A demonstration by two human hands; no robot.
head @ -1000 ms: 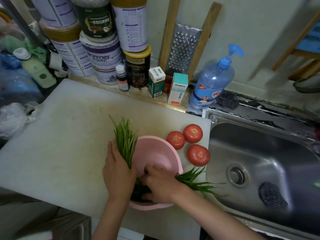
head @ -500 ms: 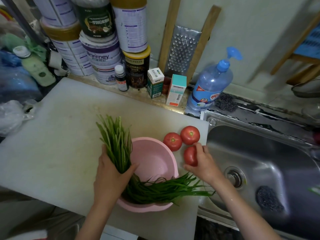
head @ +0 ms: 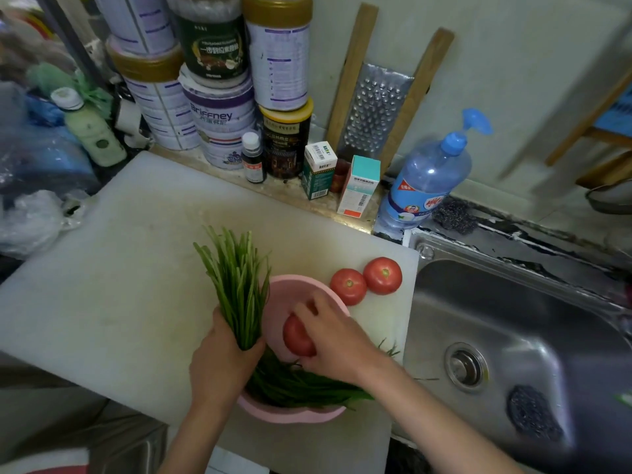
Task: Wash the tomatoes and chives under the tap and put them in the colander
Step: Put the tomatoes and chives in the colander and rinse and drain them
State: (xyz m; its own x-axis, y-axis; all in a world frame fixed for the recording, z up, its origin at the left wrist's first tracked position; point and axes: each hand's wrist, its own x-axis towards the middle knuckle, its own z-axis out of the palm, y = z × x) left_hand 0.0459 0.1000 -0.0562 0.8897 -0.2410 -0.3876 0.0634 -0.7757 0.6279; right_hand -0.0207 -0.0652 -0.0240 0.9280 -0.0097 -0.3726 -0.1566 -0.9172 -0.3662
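Your left hand [head: 222, 357] is wrapped round the bundle of chives [head: 236, 285] at its bend, at the left rim of the pink colander [head: 290, 417]. Above your grip the stalks stand up and away from you, fanning slightly to the far left over the white cutting board [head: 102, 268]. Below your grip the bundle turns and lies across the near side of the colander, its long axis running left to right, with the leaf ends pointing toward the sink [head: 513, 302] and a few tips reaching past the right rim. Your right hand [head: 337, 340] is curled round one tomato [head: 297, 336], holding it over the middle of the colander just above the chives; whether it already rests on the bottom cannot be told. So the colander holds the lower half of the chives, with the gripped tomato inside its rim. The two other tomatoes [head: 348, 286] [head: 382, 275] sit on the board just beyond the colander's far right edge, touching each other, stem scars up. The sink basin to your right holds a dark scouring pad [head: 533, 412] near the drain [head: 465, 366].
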